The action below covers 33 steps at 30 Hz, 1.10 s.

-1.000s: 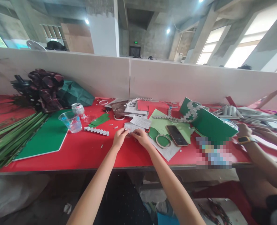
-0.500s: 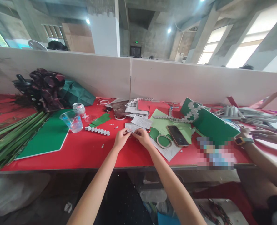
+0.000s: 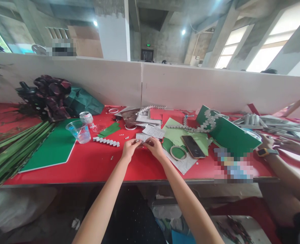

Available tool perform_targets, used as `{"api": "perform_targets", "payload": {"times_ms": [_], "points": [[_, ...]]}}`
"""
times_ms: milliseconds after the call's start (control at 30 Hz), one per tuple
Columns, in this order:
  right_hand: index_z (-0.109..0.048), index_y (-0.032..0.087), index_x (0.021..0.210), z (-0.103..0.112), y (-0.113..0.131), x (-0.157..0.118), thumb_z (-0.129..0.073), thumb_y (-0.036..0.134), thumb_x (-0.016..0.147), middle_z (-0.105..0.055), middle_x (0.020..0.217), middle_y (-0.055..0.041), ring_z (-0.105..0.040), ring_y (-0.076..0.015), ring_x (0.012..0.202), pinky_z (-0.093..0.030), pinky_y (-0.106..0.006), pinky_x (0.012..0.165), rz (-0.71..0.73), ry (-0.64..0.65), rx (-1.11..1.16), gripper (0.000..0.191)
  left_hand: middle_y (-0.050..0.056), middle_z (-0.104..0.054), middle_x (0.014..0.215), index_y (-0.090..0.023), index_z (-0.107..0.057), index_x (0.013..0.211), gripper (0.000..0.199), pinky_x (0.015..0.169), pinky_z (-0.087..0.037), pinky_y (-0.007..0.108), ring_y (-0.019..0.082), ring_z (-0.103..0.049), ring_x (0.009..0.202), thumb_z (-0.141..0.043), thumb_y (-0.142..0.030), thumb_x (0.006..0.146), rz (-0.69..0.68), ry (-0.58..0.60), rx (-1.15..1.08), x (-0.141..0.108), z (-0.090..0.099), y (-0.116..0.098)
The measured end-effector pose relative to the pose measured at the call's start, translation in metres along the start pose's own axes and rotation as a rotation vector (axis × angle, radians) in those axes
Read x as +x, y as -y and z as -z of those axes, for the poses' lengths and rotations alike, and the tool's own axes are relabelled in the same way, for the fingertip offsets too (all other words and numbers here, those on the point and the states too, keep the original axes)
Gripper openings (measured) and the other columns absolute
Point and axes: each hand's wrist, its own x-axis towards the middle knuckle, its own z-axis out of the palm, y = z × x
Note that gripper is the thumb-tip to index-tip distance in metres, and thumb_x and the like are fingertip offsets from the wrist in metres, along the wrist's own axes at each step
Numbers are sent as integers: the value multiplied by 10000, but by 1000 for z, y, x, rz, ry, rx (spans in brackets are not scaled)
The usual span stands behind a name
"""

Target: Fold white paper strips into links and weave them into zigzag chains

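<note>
A red table (image 3: 94,166) carries a green board (image 3: 53,149) at left, a can (image 3: 87,118) and plastic cup (image 3: 78,131) beside the board's right edge, a folded-paper chain (image 3: 106,141), and light green paper (image 3: 202,140) right of centre.

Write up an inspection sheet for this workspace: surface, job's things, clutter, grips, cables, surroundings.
Surface: red table, dotted with scraps.
Job's things: short white chain, left of the grips; long white chain, to their right.
Clutter: cup, can, phone, leaves.
Grips: left grip and right grip nearly meet; anything held is too small to identify.
Cables: nothing seen.
Surroundings: white partition behind; co-worker's arm at right.
</note>
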Motion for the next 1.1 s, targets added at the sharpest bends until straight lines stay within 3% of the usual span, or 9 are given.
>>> {"api": "perform_targets", "payload": {"times_ms": [533, 1100], "points": [[-528, 190, 726, -4, -1, -3, -598, 390, 807, -528, 736, 11, -492, -111, 598, -419, -241, 589, 40, 5, 52, 227, 55, -721, 774, -132, -697, 835, 343, 811, -547, 409, 220, -687, 761, -775, -399, 634, -44, -3, 66, 0, -2, 3], [-486, 208, 823, -3, 2, -6, -596, 436, 805, -521, 674, 40, -461, -110, 575, -363, -226, 554, -24, 84, 80, 253, 19, -681, 672, -136, -680, 892, 329, 692, -536, 318, 168, -647, 626, -750, -347, 651, -76, 10, 186, 1, -2, 2]]}}
